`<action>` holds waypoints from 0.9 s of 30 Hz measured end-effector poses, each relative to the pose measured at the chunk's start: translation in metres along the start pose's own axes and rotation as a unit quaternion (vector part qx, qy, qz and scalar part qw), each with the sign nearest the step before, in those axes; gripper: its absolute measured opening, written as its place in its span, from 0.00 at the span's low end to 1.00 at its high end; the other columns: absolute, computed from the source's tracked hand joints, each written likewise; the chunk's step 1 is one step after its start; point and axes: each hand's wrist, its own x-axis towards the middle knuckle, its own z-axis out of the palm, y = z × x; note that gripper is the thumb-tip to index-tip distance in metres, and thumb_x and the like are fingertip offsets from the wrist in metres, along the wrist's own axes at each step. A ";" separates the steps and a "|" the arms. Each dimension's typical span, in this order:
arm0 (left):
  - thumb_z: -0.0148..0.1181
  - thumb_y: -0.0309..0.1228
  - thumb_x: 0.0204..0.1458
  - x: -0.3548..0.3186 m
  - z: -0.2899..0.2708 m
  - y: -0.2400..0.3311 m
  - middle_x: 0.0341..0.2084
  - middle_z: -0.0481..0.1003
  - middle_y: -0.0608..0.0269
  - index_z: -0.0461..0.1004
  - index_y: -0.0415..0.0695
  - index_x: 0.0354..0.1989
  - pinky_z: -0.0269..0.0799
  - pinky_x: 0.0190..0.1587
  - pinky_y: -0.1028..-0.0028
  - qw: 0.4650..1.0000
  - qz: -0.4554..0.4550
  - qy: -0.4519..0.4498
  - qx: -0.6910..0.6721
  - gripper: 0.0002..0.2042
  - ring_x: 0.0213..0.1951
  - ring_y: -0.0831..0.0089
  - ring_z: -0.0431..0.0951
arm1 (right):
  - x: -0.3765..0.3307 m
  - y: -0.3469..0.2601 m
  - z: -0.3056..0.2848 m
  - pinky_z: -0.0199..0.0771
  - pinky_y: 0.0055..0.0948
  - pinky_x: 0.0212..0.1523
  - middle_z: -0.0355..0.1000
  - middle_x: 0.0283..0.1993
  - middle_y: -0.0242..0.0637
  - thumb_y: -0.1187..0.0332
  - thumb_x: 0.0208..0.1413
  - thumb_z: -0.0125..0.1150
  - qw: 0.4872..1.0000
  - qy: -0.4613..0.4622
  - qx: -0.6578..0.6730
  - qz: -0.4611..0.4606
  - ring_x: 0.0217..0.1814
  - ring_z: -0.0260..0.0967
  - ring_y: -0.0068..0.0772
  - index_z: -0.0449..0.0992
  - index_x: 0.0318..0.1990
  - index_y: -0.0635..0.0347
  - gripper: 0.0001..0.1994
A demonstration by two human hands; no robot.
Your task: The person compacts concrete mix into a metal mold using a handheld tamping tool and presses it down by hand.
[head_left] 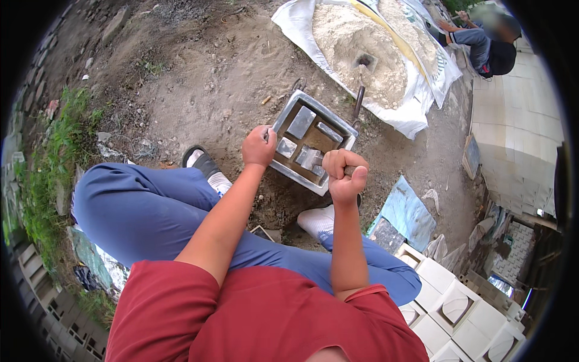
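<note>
The brown dirt ground (199, 90) is spread out all around. On it, at the far right, sits a big white sack (410, 117), its top wide open, full of pale powder (338, 30). White blocks (437, 274) sit in rows at the near right. A blue sheet (407, 208) lies flat just past them.

The grey box (295, 177) is on the dirt in front of the person's feet, between the two hands. It has no lid. It is turned a bit, so its far side slants down to the right. Its sides look almost the same length, so I can't tell which way is longer.

The left hand (259, 146) is curled tight over the box's left rim. The right hand (345, 174) is a closed fist by the right rim, wrapped around a short handle (319, 161). The handle lies nearly sideways, and its left end points into the box, at a grey lump (309, 157).

Three smaller grey pieces (301, 122) are in the box too. The biggest one is long and leans up to the right.
</note>
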 end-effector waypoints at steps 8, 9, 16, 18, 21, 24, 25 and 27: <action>0.57 0.40 0.62 0.001 -0.003 0.000 0.42 0.83 0.51 0.85 0.44 0.43 0.79 0.48 0.59 1.000 0.011 -0.001 -0.011 0.15 0.44 0.50 0.83 | 0.004 -0.033 -0.008 0.42 0.32 0.24 0.48 0.16 0.26 0.29 0.65 0.41 1.000 0.013 0.021 -0.002 0.18 0.42 0.24 0.52 0.17 0.54 0.38; 0.57 0.40 0.62 0.001 -0.003 0.000 0.41 0.83 0.51 0.85 0.44 0.42 0.79 0.48 0.59 1.000 0.009 0.000 -0.009 0.14 0.43 0.50 0.84 | 0.003 -0.032 -0.009 0.41 0.32 0.24 0.48 0.16 0.26 0.28 0.64 0.43 1.000 0.009 0.009 0.003 0.18 0.42 0.23 0.52 0.17 0.54 0.39; 0.57 0.40 0.62 0.004 -0.001 -0.001 0.40 0.83 0.50 0.85 0.44 0.42 0.79 0.47 0.59 1.000 0.013 0.002 -0.008 0.14 0.42 0.50 0.84 | -0.005 -0.006 -0.010 0.40 0.30 0.22 0.50 0.17 0.28 0.27 0.64 0.45 0.999 -0.004 -0.049 0.003 0.18 0.47 0.23 0.51 0.16 0.58 0.41; 0.57 0.40 0.62 0.001 -0.002 -0.002 0.40 0.83 0.50 0.85 0.44 0.42 0.79 0.47 0.58 1.000 0.010 0.001 -0.007 0.14 0.42 0.50 0.84 | -0.006 -0.006 -0.010 0.39 0.30 0.22 0.49 0.17 0.27 0.28 0.65 0.45 0.999 -0.002 -0.046 0.002 0.18 0.46 0.22 0.51 0.16 0.58 0.41; 0.57 0.40 0.62 0.001 0.000 0.000 0.40 0.83 0.50 0.85 0.43 0.41 0.79 0.47 0.58 1.000 0.012 0.001 -0.007 0.14 0.42 0.50 0.84 | -0.004 -0.015 -0.012 0.40 0.30 0.23 0.49 0.17 0.28 0.28 0.65 0.46 1.000 0.002 -0.027 0.012 0.18 0.46 0.23 0.51 0.16 0.58 0.41; 0.57 0.40 0.62 0.001 -0.002 -0.001 0.40 0.83 0.50 0.84 0.43 0.41 0.79 0.47 0.58 1.000 0.016 0.002 -0.012 0.14 0.42 0.50 0.83 | -0.003 -0.017 -0.011 0.40 0.30 0.23 0.49 0.17 0.28 0.29 0.65 0.46 1.000 0.004 -0.002 -0.014 0.18 0.46 0.23 0.51 0.16 0.58 0.41; 0.57 0.40 0.62 0.003 -0.001 -0.001 0.40 0.83 0.50 0.84 0.44 0.42 0.79 0.47 0.58 1.000 0.018 0.003 -0.017 0.14 0.42 0.49 0.83 | -0.005 -0.011 -0.011 0.40 0.31 0.23 0.49 0.17 0.28 0.29 0.65 0.46 1.000 0.004 -0.007 -0.007 0.18 0.46 0.23 0.51 0.16 0.58 0.41; 0.57 0.40 0.62 0.001 -0.001 -0.002 0.40 0.83 0.50 0.84 0.44 0.42 0.79 0.47 0.58 1.000 0.017 0.003 -0.013 0.14 0.42 0.49 0.83 | -0.007 -0.006 -0.010 0.40 0.31 0.23 0.49 0.17 0.28 0.30 0.65 0.46 1.000 0.000 -0.002 -0.011 0.18 0.46 0.24 0.52 0.16 0.58 0.40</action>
